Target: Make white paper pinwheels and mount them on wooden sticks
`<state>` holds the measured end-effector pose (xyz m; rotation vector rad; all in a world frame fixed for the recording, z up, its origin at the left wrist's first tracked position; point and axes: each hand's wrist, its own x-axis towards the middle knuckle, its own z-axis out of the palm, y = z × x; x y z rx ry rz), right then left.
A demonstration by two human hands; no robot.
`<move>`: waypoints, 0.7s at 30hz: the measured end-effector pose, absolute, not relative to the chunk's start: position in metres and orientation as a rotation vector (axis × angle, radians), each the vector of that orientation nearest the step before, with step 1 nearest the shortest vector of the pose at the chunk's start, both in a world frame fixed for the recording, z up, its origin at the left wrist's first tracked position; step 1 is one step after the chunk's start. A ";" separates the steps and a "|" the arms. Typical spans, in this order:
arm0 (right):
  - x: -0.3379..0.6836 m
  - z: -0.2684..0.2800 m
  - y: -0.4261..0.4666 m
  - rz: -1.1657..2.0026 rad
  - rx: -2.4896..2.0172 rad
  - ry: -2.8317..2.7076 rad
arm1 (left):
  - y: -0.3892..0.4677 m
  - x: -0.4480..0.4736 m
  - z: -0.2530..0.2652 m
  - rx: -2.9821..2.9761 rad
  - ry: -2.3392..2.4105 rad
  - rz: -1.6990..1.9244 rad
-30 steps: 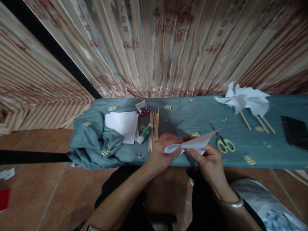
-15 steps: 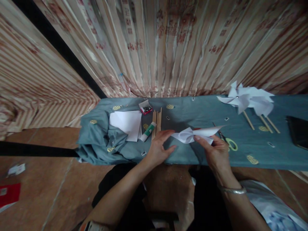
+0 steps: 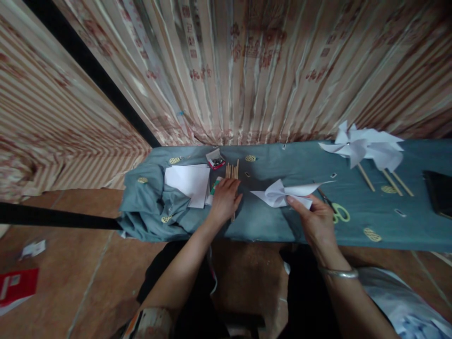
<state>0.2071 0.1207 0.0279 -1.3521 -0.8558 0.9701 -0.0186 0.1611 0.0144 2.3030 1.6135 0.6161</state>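
Observation:
A white paper pinwheel [image 3: 275, 194] with curled blades is pinched between the thumb and fingers of my right hand [image 3: 316, 219], just above the cloth. My left hand [image 3: 224, 200] lies on a bundle of thin wooden sticks [image 3: 232, 170], its fingers curled over them and the thumb at their right side. How many sticks it grips is hidden. Under that hand, a green and white glue stick [image 3: 213, 187] is partly covered. Just beyond stands an opened small red box [image 3: 216, 161] of shiny metal pins.
White paper sheets [image 3: 189, 181] lie on the left. Scissors with yellow-green handles [image 3: 341, 213] rest beside my right hand. Several pinwheels on sticks [image 3: 370, 146] lie at the back right, near a black object [image 3: 438, 190]. A blue-green cloth [image 3: 282, 230] covers the narrow table.
My left hand has moved left, away from the pinwheel, onto the wooden sticks and glue stick. My right hand still holds the pinwheel in about the same place.

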 end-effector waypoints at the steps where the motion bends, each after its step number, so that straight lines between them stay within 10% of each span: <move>1: 0.207 0.028 0.120 0.969 -1.355 -0.865 | 0.164 -0.017 0.017 2.331 1.654 0.552; 21: 0.210 0.034 0.115 0.973 -1.402 -0.896 | 0.169 0.002 0.017 2.368 1.703 0.363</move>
